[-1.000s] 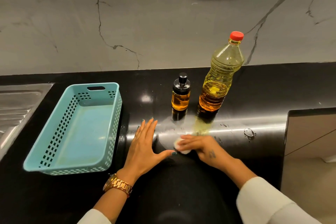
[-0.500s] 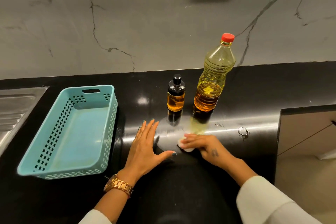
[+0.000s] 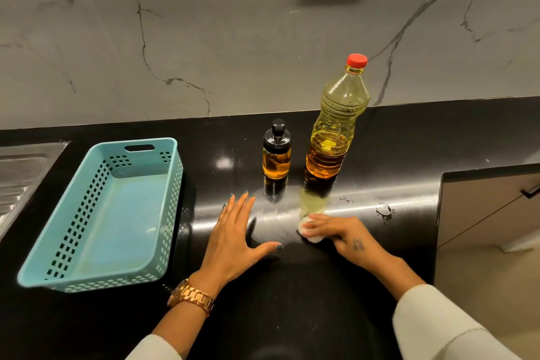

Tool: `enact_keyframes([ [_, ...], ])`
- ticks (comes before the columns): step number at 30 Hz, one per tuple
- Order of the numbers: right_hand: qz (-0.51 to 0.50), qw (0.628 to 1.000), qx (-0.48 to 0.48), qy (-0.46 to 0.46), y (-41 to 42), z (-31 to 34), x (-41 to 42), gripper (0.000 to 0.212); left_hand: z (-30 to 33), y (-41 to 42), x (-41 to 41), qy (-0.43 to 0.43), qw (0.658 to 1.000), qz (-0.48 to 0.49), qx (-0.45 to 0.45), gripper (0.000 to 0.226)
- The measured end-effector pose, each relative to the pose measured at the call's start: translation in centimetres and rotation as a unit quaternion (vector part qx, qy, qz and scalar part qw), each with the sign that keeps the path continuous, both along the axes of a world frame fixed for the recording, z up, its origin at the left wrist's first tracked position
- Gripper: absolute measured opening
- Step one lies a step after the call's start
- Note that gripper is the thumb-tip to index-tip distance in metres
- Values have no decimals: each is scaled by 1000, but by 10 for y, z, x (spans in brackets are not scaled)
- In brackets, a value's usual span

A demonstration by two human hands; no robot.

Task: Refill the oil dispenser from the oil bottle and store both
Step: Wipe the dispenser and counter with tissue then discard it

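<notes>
Right hand (image 3: 342, 232), fingers clamped on small white wad (image 3: 312, 231), wiping black counter (image 3: 409, 143); left hand (image 3: 233, 235) fingers spread flat at 9 o'clock, bracing.

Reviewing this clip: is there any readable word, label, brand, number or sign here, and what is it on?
None can be read.
Oil bottle: no label visible.
Oil dispenser: no print visible.
Right hand: small dark mark on its back, too small to read.
Watch: face not visible.

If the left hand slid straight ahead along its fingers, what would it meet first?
Probably the oil dispenser. The left hand lies flat on the counter, fingers aimed up and slightly right, with only bare counter between. It might pass just left of it; depth is unclear.
</notes>
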State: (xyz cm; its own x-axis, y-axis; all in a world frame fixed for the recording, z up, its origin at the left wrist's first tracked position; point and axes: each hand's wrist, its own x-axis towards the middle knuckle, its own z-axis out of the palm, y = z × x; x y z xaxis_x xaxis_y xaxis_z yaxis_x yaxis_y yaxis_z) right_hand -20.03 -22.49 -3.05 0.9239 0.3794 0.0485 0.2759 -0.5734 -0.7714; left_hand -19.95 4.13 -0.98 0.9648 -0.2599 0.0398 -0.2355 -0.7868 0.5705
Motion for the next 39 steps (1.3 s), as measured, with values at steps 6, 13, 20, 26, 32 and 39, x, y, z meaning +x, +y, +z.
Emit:
enact_keyframes([
  [6, -114, 992, -31, -44, 14, 8, 48, 52, -2, -3, -1, -1, 1000, -16, 4, 106],
  [13, -17, 1000, -8, -13, 1, 2, -1, 59, 0, -10, 1, -1, 1000, -31, 3, 107],
  [20, -146, 987, -45, -53, -3, -5, 56, 53, 1, -12, 0, -7, 999, -41, 3, 106],
  [26, -22, 999, -25, -32, 13, -7, 10, 59, 0, -19, 3, -2, 999, -44, 2, 106],
  [32, -125, 990, -27, -54, -42, 4, 18, 53, 0, -18, 4, -5, 999, -44, 3, 106],
  [39, -78, 995, -40, -48, -2, -3, 28, 48, 3, -22, 4, -4, 999, -49, -1, 106],
])
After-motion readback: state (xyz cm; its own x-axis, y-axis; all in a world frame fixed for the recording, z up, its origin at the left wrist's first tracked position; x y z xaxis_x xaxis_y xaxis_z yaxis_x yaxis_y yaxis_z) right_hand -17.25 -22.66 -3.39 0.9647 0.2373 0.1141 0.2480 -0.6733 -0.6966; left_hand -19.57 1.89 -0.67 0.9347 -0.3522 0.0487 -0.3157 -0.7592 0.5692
